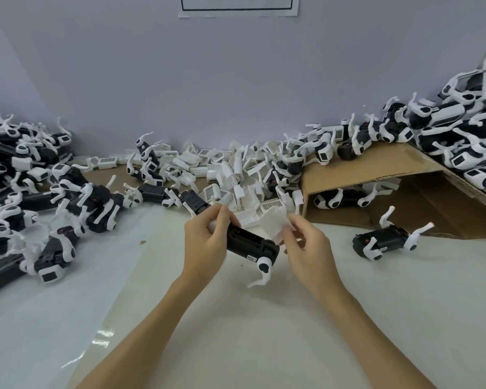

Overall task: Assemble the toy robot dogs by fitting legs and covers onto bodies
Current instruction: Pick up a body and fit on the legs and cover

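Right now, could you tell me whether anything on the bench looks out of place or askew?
Yes: the cardboard sheet at the right sits tilted like a ramp, with finished dogs piled on its upper edge and one dog lying in the gap beneath it.

White cover (275, 223) in right hand (310, 248) motion-blurred, shape unclear. Left hand (205, 242) hides the near end of the black body (250, 242); label (251, 258) text too small to read. Dog (345, 199) under cardboard (376, 164) partly hidden. Left pile (20, 186) and right pile (460, 130) cut off by frame edges. Paper sheet (237, 9) on wall cropped at top. Both forearms run out of the bottom edge.
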The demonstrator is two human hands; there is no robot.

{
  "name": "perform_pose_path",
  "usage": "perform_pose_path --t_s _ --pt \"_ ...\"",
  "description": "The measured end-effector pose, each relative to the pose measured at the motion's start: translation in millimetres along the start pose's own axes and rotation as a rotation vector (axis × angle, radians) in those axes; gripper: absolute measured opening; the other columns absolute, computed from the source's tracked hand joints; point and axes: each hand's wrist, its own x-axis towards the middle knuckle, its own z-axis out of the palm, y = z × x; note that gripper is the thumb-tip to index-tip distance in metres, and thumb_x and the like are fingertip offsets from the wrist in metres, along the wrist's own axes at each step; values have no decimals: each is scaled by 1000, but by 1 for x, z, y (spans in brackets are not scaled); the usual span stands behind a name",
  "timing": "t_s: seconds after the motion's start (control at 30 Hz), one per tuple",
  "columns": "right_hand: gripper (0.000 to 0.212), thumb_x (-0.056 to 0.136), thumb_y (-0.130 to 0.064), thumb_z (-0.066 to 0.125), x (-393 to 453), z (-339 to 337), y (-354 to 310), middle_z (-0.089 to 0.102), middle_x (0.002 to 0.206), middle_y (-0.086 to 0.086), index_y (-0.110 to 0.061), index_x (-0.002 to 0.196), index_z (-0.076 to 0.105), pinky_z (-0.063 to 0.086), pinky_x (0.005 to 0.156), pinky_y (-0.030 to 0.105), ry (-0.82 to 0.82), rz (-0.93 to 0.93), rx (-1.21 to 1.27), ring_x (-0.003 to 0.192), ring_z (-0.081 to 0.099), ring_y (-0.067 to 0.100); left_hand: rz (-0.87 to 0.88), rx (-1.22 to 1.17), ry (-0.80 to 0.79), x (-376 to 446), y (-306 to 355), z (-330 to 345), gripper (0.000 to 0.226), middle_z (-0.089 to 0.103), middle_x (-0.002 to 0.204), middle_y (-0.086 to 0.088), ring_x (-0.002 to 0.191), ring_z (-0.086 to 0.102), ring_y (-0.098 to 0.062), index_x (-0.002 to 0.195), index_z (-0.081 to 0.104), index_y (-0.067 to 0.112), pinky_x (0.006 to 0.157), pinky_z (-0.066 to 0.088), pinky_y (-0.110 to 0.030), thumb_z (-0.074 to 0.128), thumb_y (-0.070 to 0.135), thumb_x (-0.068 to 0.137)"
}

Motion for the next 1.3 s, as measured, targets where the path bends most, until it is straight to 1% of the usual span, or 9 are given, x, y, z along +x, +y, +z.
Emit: perform_pose_path --t_s 0.13,0.23,0.37,0.43,0.53,0.8,0.97,1.1,1.3 --pt "23 105 -15 56 -2 -2 -4 70 76 -9 -29 106 74 53 64 24 58 -12 11 69 70 16 21 -19 -9 -1 2 0 49 68 73 -5 74 59 -31 73 69 10 69 42 -31 43 31 109" --pt "29 105 -10 57 -4 -2 -10 69 81 -18 -31 113 76 53 65 23 68 -40 36 67 69 16 29 -13 -15 -3 5 2 51 68 73 -7 74 59 -30 74 69 10 69 43 -32 40 32 111" --pt "32 107 -18 54 -9 0 -23 70 118 -16 -36 128 71 51 91 23 -143 -114 113 108 66 13 51 16 -13 -4 9 4 49 61 71 -3 68 54 -17 76 65 11 65 39 -22 39 33 111" --pt "31 108 -25 53 -15 3 -27 67 124 -14 -37 131 71 47 97 18 -202 -151 113 120 62 13 41 19 -1 -4 9 5 47 59 72 -4 67 50 -10 78 63 10 64 37 -19 39 34 110" --pt "34 106 -13 59 -19 8 -28 66 125 -10 -28 134 71 44 101 15 -182 -193 115 124 61 12 20 22 -2 -3 10 4 45 60 77 -8 69 51 -13 81 63 9 64 37 -18 39 34 109" --pt "39 101 0 63 -19 8 -25 68 131 -12 -23 131 73 49 106 24 -166 -187 269 133 58 13 26 51 -19 -3 11 3 43 60 75 -5 69 52 -20 82 62 13 61 38 -21 38 35 110" --pt "37 103 -8 63 -19 12 -25 71 131 -11 -22 137 68 50 101 20 -113 -121 332 127 63 12 -4 56 -18 -2 11 3 41 62 77 -2 72 54 -22 85 62 16 63 39 -22 39 39 109" --pt "36 101 -6 64 -20 14 -24 67 127 -16 -22 132 70 46 104 19 -181 -235 145 127 60 12 -5 71 -20 -2 10 2 42 64 78 -5 72 56 -20 85 64 15 65 41 -26 38 39 109" --pt "38 94 -18 74 -21 11 -24 64 118 -14 -29 129 61 48 92 18 -228 -273 14 113 63 15 -16 68 -37 -2 8 3 46 66 78 -6 72 58 -24 85 67 14 64 42 -29 39 41 109"
